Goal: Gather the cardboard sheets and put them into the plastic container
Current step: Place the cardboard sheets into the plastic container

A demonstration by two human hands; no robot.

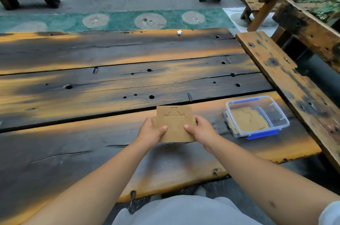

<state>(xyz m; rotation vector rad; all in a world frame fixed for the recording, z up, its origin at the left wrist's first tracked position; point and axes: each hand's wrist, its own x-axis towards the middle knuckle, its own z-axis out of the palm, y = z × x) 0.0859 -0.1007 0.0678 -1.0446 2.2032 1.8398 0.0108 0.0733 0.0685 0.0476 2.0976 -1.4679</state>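
One plastic container (256,116) stands on the wooden table (110,81), and two hands hold one small stack of cardboard sheets (174,123) just left of it; the stack shows at least two offset layers, though the exact count cannot be told. More cardboard lies flat inside the container (248,119), at least one sheet, with edges of others beneath. The left hand (151,131) grips the stack's left edge, thumb pressed across the top face and fingers curled underneath out of sight. The right hand (200,130) grips the right edge in the same way, thumb on top. The stack is held above the table's near plank, tilted slightly toward the camera. The sheets are brown, thin and matte, roughly rectangular, with curved and jagged die-cut lines in their faces. The container is a clear, rounded rectangular tub, lidless, with blue latch clips (262,134) on its near and far rims. The table is made of thick, scorched planks, black and amber, pitted with round holes and long cracks. Well beyond the container, near the table's far edge, sits one small white crumpled scrap (179,32).
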